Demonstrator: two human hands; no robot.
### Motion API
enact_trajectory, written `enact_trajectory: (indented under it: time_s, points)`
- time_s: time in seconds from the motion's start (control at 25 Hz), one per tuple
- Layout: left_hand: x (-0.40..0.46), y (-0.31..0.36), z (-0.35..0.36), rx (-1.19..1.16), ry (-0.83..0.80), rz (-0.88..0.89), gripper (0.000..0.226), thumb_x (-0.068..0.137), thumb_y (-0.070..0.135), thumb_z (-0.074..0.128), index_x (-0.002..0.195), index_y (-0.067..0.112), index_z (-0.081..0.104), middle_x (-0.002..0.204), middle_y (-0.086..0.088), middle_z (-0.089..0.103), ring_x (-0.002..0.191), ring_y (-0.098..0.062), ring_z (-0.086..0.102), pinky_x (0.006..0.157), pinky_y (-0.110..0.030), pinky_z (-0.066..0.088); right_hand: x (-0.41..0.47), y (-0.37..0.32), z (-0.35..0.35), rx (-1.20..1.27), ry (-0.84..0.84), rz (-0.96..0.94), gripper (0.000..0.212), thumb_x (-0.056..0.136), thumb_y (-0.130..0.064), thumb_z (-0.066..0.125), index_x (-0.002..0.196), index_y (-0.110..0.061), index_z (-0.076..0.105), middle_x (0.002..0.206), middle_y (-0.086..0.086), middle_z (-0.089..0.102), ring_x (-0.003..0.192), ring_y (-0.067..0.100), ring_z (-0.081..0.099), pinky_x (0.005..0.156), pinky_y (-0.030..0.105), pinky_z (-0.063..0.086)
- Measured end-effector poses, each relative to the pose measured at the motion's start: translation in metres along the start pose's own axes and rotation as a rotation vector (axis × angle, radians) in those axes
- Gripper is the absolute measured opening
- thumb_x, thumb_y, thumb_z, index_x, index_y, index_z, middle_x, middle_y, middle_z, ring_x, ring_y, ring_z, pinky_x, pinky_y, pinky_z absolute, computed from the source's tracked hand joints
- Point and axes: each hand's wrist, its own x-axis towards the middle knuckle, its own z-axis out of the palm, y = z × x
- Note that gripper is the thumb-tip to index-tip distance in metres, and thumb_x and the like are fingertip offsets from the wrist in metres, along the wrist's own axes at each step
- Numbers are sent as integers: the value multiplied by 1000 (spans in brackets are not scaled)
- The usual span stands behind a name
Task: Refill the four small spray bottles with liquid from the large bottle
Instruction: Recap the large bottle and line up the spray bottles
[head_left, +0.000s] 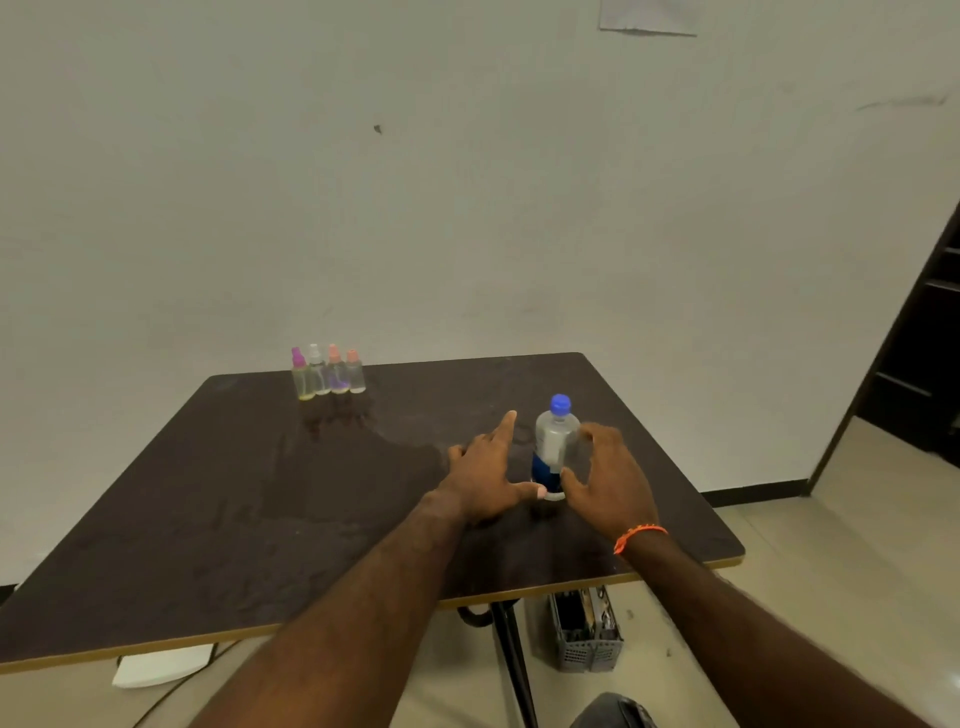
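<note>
The dark table (260, 519) carries everything, its top showing wet-looking patches toward the middle; the large bottle (556, 447) stands upright on its right half, clear-walled with a blue cap (560, 404) on and a blue label round the lower body; it looks like thin plastic, so I judge it light for its size, easily dented by a hard squeeze and likely to slosh, and possibly slick if the wet has reached it; the soundest hold seems the mid-body just above the label, with the cap left free for unscrewing; the left hand (488, 478) lies just left of the bottle, fingers spread, forefinger pointing away and thumb near the base, while the right hand (608, 478) curves beside its right side, fingers apart and not plainly touching; the four small spray bottles (328, 373) stand in a tight row at the far left edge, well apart from the hands, tops on; small and narrow, they should tip easily
</note>
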Motion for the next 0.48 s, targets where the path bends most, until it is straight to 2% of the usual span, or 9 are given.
enact_trajectory:
  time_s: [0.08, 0.16, 0.28, 0.48]
  points:
    - [13, 2, 5, -27, 1, 24, 115, 91, 57, 73, 167, 30, -9, 170, -1, 33, 154, -27, 34, 124, -53, 12, 10, 1, 4, 105, -59, 89, 82, 81, -29, 75, 150, -20, 31, 153, 2, 37, 129, 21, 52, 103, 39, 49]
    - [24, 3, 8, -59, -1, 51, 110, 94, 52, 71, 168, 28, -8, 169, 4, 36, 152, -25, 38, 123, -55, 14, 18, -1, 9, 188, -108, 133, 87, 83, -26, 74, 154, -19, 25, 156, 4, 37, 136, 25, 47, 110, 44, 43]
    - [33, 3, 16, -68, -10, 92, 102, 97, 48, 69, 168, 30, -2, 168, 6, 37, 153, -25, 38, 123, -57, 13, 21, -3, 14, 254, -122, 151, 80, 85, -19, 74, 151, -21, 29, 145, 5, 51, 130, 26, 53, 106, 39, 44]
    - [39, -6, 25, -114, 122, 102, 84, 101, 46, 63, 167, 32, 13, 163, 8, 45, 149, -20, 44, 123, -60, 19, 19, 3, 18, 296, -109, 150, 80, 83, -27, 76, 149, -30, 31, 144, -2, 52, 127, 19, 55, 105, 45, 49]
